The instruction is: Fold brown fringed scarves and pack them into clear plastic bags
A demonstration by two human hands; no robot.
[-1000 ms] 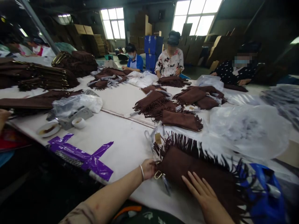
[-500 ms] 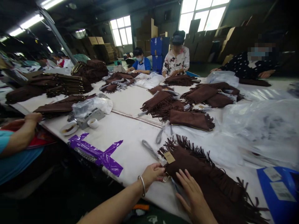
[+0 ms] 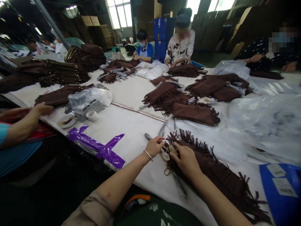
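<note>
A dark brown fringed bag point(image 3: 218, 177) lies across the near right of the table. At its left end, my right hand point(image 3: 188, 159) rests over the bag, thumb and index finger closed around a small tan tag point(image 3: 173, 150). My left hand point(image 3: 154, 147) is beside that end, its fingers drawn together at the fringe tips; whatever they pinch is too small to make out. Just under the hands are a plastic-wrapped piece point(image 3: 165, 155) and a gold-coloured clasp point(image 3: 167, 171). A grey plastic-wrapped strap point(image 3: 180, 185) hangs down along the bag's near side.
More brown fringed bags point(image 3: 196, 113) lie beyond, with clear plastic point(image 3: 268, 122) at right. A blue labelled item point(image 3: 279, 191) sits at the right edge. Purple tape point(image 3: 109, 152), a white cup point(image 3: 92, 115) and a saucer point(image 3: 67, 121) are left. Co-workers sit or stand around the table.
Both hands have moved away from me, up from the clasp and the bag's near side to the tag and fringe. The right fingers, spread flat before, have closed at the tag.
</note>
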